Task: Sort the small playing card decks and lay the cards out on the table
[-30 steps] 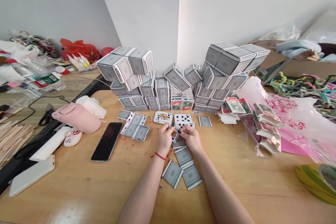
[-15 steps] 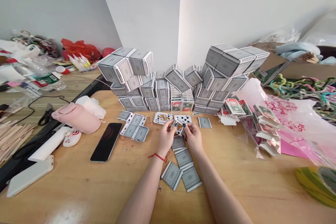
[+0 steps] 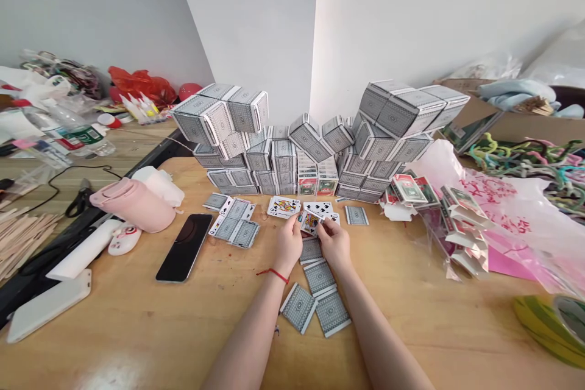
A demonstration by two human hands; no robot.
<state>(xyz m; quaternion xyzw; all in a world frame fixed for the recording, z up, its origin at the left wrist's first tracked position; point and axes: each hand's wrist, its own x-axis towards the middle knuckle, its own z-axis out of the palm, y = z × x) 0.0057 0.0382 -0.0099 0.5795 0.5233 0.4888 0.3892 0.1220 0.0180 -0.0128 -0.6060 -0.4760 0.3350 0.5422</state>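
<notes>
Between my two hands is a playing card [image 3: 311,222] with a picture face toward me. My left hand [image 3: 290,242] pinches its left side and my right hand [image 3: 335,243] its right side. Just behind them two face-up cards, a picture card [image 3: 283,206] and a spades card [image 3: 317,208], lie on the table. Folded cards with grey backs [image 3: 319,277] lie below my hands, between the forearms. Another folded card [image 3: 356,215] is right of my right hand. Left of my hands sits a group of joined cards [image 3: 235,222].
A structure of card blocks [image 3: 283,161] stands at the back, with card boxes [image 3: 307,181] at its middle. To the left are a phone [image 3: 184,248] and a pink bottle [image 3: 137,204]. At right lie opened card boxes [image 3: 464,219] and a tape roll [image 3: 553,323].
The card between my hands has turned and its upper edge is now bent over. My right fingers have shifted along it. The other cards stay where they were.
</notes>
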